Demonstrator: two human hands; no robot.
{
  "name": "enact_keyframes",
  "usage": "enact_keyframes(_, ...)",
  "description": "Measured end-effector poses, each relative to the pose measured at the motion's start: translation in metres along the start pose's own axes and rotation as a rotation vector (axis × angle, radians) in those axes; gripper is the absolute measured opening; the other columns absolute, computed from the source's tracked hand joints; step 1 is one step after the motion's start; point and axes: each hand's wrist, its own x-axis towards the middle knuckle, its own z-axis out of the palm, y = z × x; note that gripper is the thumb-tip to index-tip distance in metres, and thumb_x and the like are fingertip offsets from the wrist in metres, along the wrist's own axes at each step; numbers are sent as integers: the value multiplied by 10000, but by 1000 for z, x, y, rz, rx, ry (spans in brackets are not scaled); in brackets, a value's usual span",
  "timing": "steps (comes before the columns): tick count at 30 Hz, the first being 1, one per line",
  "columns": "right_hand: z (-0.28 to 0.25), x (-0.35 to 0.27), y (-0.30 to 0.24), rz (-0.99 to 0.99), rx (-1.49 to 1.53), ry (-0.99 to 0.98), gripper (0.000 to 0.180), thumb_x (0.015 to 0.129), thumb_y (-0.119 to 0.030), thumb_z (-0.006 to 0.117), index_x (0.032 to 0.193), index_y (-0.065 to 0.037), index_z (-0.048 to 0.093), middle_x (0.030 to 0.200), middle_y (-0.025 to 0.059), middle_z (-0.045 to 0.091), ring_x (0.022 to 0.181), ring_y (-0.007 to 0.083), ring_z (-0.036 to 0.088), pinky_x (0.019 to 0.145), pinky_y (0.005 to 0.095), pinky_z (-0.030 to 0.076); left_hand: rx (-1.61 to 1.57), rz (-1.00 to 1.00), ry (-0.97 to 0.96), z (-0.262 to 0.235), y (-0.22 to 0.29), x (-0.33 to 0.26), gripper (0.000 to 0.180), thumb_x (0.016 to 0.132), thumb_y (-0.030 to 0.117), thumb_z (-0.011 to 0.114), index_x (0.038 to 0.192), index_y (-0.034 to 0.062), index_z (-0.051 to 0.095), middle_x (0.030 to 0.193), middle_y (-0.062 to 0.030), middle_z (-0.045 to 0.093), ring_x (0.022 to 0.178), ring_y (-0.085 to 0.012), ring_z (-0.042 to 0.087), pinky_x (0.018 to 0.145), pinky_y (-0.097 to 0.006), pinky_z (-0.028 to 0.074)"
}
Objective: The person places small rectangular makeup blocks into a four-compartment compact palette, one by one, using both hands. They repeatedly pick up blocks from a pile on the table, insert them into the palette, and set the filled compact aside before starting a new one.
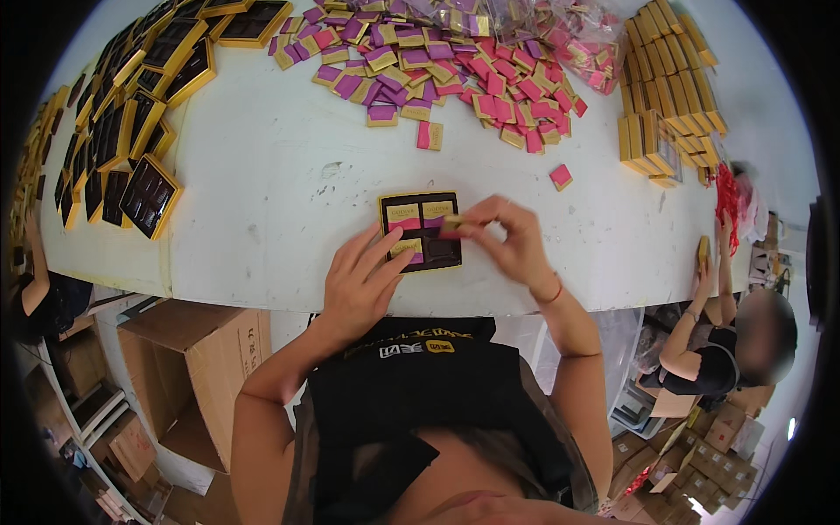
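Your left hand (363, 280) lies spread, steadying the small dark tray (421, 230) at the near edge of the white surface (280, 192). Your right hand (512, 241) pinches one gold-wrapped piece (452, 226) over it. Three wrapped pieces sit in the tray (two pink-banded, one purple), and by my reading one slot stays bare. One pile of loose pieces (455, 70) and one stack of empty trays (131, 131) wait beyond.
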Motion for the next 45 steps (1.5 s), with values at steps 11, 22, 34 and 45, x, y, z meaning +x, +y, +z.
enact_keyframes(11, 11, -11, -3, -257, -392, -63, 202, 755, -51, 806, 932, -80, 714, 913, 34, 659, 830, 240, 571, 723, 350, 475, -28, -33, -32, -1, 2, 3, 423, 762, 65, 747, 1178, 125, 699, 1349, -76, 605, 1248, -333, 534, 1040, -487, 424)
enact_keyframes(22, -33, 45, -3, -333, -562, -132, 351, 846, -128, 768, 1190, -104, 699, 1369, 98, 584, 1218, 303, 543, 1002, 418, 428, 85, 126, -146, 20, 16, 13, 453, 802, 59, 690, 1252, 112, 668, 1363, -40, 600, 1308, -275, 508, 1123, -513, 322)
enact_keyframes(34, -147, 259, 137, 51, -707, 558, 1144, 587, -611, 842, 1446, 29, 440, 1282, 289, 605, 1193, 436, 568, 1018, 471, 455, -133, 28, -67, 17, 11, 22, 783, 720, 198, 856, 1413, 109, 503, 1514, -196, 397, 1368, -373, 407, 1128, -510, 318)
enact_keyframes(45, -2, 6, -5, -256, -413, -280, 819, 631, -314, 792, 1401, -142, 572, 1529, 177, 410, 1358, 399, 408, 1102, 500, 315, -304, -225, -55, 16, 7, 19, 1081, 687, 133, 879, 1527, 5, 210, 1565, -297, 276, 1365, -451, 403, 1109, -501, 338)
